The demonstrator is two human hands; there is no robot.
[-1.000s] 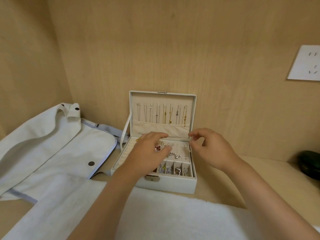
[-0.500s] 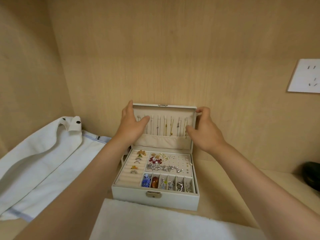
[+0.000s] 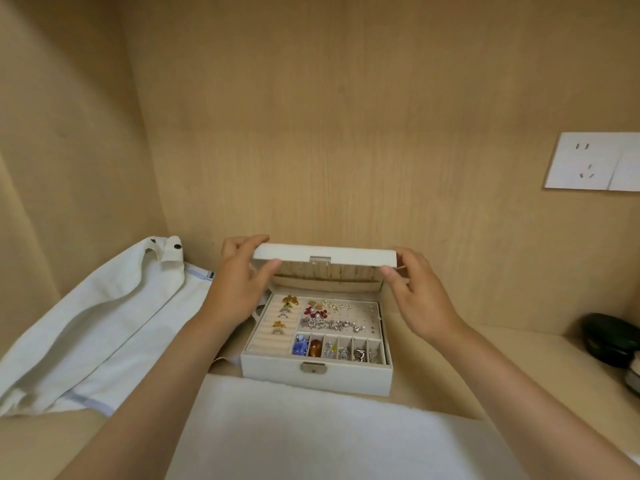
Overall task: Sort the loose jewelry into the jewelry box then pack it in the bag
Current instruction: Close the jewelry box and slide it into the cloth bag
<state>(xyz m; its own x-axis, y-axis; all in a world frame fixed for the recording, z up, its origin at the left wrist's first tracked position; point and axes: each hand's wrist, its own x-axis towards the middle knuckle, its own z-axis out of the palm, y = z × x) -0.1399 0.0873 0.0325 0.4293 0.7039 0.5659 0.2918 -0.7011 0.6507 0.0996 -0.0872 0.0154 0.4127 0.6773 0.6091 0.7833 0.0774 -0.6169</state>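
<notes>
closing the lid looks like the step in hand. jewelry box sits on the wooden shelf, just behind the white cloth. its lid is tilted forward over the tray, between upright and flat. compartments hold rings, studs and small pieces; i see nothing loose outside the box. left hand pinches the lid's left end, thumb under, fingers on top. right hand pinches the right end the same way; hands well apart. note: lower both ends evenly so the hinge doesn't twist, slip thumbs out before the rims meet, watch that the blurred chains inside the lid don't catch in the seam, then press the clasp home. bag lies to the left, near the box.
</notes>
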